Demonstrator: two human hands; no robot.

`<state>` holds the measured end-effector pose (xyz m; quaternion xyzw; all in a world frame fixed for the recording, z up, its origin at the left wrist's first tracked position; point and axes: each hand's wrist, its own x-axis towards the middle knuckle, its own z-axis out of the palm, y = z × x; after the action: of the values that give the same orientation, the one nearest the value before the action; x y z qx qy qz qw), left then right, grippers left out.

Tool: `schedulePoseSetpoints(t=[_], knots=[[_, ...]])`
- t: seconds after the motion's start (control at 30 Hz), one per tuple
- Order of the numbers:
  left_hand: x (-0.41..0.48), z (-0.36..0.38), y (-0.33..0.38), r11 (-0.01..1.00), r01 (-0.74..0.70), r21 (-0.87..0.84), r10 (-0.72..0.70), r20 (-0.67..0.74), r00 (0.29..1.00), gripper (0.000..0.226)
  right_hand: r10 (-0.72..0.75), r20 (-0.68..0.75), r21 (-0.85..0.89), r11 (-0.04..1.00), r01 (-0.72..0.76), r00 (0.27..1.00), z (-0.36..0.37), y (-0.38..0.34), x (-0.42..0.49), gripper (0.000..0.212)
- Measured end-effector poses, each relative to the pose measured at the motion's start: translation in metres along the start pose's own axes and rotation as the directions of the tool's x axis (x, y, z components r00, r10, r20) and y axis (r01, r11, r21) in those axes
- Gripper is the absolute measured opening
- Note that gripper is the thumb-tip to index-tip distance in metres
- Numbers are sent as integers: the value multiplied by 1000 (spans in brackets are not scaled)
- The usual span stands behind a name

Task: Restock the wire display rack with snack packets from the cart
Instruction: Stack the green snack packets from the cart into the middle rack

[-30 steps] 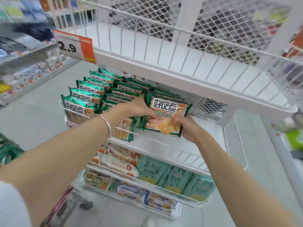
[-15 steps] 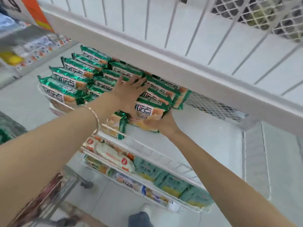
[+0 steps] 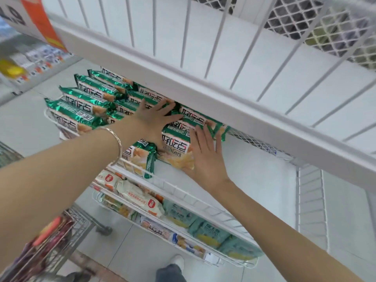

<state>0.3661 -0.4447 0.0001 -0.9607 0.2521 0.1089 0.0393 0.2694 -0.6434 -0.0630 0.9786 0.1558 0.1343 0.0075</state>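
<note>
Green snack packets [image 3: 85, 98] stand in rows on the middle shelf of the white wire rack [image 3: 203, 82]. One green packet [image 3: 177, 143] lies at the right end of the rows. My left hand [image 3: 154, 117] lies flat with spread fingers on the packets beside it. My right hand [image 3: 205, 157] presses with straight fingers against that packet's right side. The cart [image 3: 50, 247] stands at the lower left with reddish packets inside.
Right of the packets, the middle shelf floor [image 3: 254, 180] is bare white. Lower shelves hold white and pale teal packets [image 3: 207, 231]. An orange price tag [image 3: 30, 19] hangs at the top left. A store shelf [image 3: 24, 68] runs along the far left.
Both hands carried a green packet up onto the middle shelf and set it at the end of the rows. The fingers then flattened against the packets.
</note>
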Motion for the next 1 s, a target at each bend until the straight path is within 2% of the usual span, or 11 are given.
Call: schedulePoseSetpoints(t=[0.07, 0.17, 0.27, 0.33, 0.4, 0.5, 0.6, 0.67, 0.83, 0.93, 1.0], knots=[[0, 3, -1, 999, -14, 41, 13, 30, 999, 111, 12, 5, -9, 1000, -12, 1000, 6, 3, 7, 114], [-2, 7, -3, 997, -7, 82, 11, -38, 999, 112, 41, 34, 23, 999, -42, 999, 7, 5, 15, 114], [-6, 6, -4, 1000, 11, 25, -9, -78, 997, 116, 33, 98, 19, 999, -35, 995, 2, 6, 13, 113], [-19, 5, -4, 999, 23, -36, -27, -102, 994, 110, 31, 179, 16, 999, -34, 983, -8, 6, 14, 112], [-39, 4, -11, 988, 53, -144, -72, -129, 989, 94, 77, 257, 47, 995, -92, 963, -23, -1, 17, 102], [-85, 5, -33, 969, 109, -220, -151, -183, 971, 79, 118, 154, 120, 983, -137, 981, -49, -29, 16, 75], [-144, 12, -70, 946, 205, -251, -255, -186, 949, 76, 96, 18, 196, 976, -98, 995, -70, -79, 16, 61], [-190, 22, -99, 909, 290, -299, -349, -164, 923, 75, 53, -14, 217, 975, -49, 999, -79, -122, 19, 58], [-320, 79, -169, 794, 517, -320, -563, -63, 824, 69, -125, -3, 329, 937, 119, 992, -81, -252, 31, 57], [-396, 118, -191, 670, 649, -361, -686, 32, 727, 68, -226, -8, 401, 892, 210, 974, -69, -329, 31, 52], [-440, 138, -200, 577, 709, -405, -748, 84, 658, 61, -275, 65, 445, 868, 219, 959, -59, -375, 27, 56]])
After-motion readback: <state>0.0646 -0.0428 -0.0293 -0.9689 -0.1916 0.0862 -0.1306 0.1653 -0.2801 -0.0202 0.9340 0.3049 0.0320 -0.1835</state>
